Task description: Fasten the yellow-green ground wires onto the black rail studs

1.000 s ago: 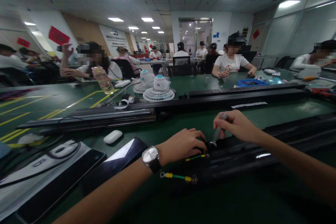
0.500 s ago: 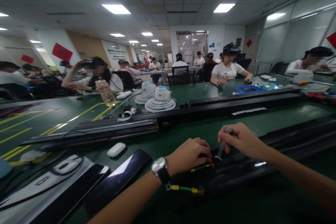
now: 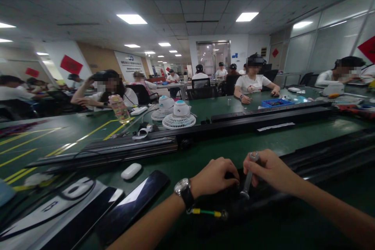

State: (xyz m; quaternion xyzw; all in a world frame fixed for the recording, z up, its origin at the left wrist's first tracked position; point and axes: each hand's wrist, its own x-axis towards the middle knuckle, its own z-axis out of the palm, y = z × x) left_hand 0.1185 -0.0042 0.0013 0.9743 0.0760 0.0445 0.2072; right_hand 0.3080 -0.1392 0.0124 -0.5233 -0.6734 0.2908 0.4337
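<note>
A metal wrench slants downward in my right hand, whose fingers are closed around its upper part. Its lower end is close to a dark, long bar on the bench; I cannot tell whether they touch. Just left of the wrench is my left hand, wearing a wristwatch. Its fingers curl down at the dark bar, and what they hold, if anything, is hidden. Below the left wrist lies a short green wire with yellow sleeves, its right end fastened by a bolt head.
To the left lie a phone, a white earbud case and a black-and-white panel. Black rails run across the green bench. Beyond are white fans, a bottle, a blue tray and seated people.
My left fingers have curled further, and the second short wire beneath them is now out of sight. The wrench has tipped slightly and its lower end has moved down. The view has shifted slightly.
</note>
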